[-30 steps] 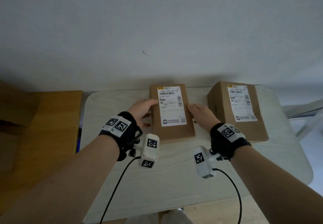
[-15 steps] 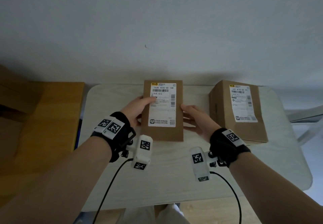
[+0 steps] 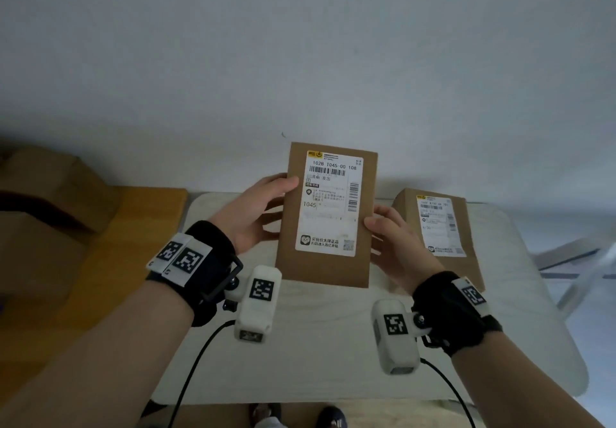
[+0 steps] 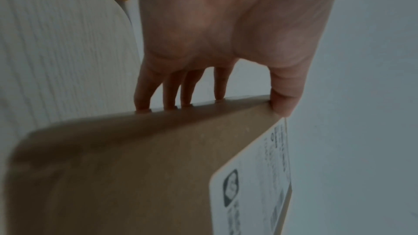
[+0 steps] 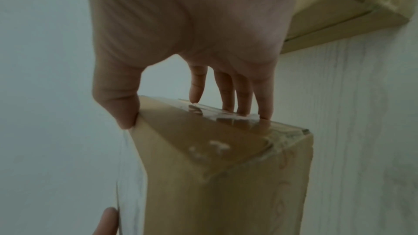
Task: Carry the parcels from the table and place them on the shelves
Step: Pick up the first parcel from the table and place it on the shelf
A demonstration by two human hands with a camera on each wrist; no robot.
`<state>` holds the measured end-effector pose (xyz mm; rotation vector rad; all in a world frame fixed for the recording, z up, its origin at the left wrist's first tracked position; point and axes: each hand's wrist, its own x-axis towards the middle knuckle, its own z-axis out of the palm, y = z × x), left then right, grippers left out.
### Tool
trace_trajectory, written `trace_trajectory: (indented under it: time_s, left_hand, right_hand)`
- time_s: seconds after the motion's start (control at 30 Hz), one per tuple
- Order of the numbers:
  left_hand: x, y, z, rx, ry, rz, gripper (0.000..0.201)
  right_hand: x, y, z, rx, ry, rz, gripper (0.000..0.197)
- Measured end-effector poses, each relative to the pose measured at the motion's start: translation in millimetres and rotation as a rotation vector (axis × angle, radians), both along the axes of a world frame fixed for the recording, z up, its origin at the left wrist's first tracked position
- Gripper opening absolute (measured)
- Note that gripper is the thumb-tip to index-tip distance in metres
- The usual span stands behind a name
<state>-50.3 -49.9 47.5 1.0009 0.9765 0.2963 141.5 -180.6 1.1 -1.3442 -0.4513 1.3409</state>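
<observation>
A brown cardboard parcel (image 3: 325, 260) with a white shipping label is held up above the pale table (image 3: 310, 344), tilted toward me. My left hand (image 3: 263, 207) grips its left side, thumb on the label face and fingers behind. My right hand (image 3: 390, 240) grips its right side the same way. The left wrist view shows the parcel (image 4: 140, 167) with the thumb on its front edge and the fingers (image 4: 174, 92) behind it. In the right wrist view the parcel (image 5: 226, 167) is pinched between thumb and fingers. A second labelled parcel (image 3: 440, 227) lies on the table to the right.
A plain white wall (image 3: 300, 44) stands right behind the table. An orange-brown surface (image 3: 110, 250) with a cardboard box (image 3: 50, 190) adjoins the table on the left. A metal frame (image 3: 573, 260) shows at the right edge. My feet (image 3: 300, 417) are below the table's near edge.
Both hands have lifted the parcel off the table and raised it, tilting its label face toward me. The second parcel has not moved.
</observation>
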Motion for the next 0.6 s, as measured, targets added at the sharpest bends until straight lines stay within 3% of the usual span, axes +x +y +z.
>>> trace_trajectory:
  time_s: [0.17,0.37,0.5,0.6]
  left_hand:
    - [3,-12,22,0.012,-0.04,0.0,0.024]
    - [6,-23,37,0.061,-0.1,0.016,0.037]
    - [7,-31,41,0.085,-0.123,0.028,0.043]
    - [8,-36,43,0.091,-0.132,0.037,0.045]
  right_hand:
    - [6,-2,25,0.022,-0.016,-0.01,0.039]
    - [12,-7,46,0.065,-0.05,-0.014,0.078]
    - [16,-11,50,0.113,-0.048,-0.015,0.078]
    - [18,-17,53,0.152,0.001,-0.007,0.063]
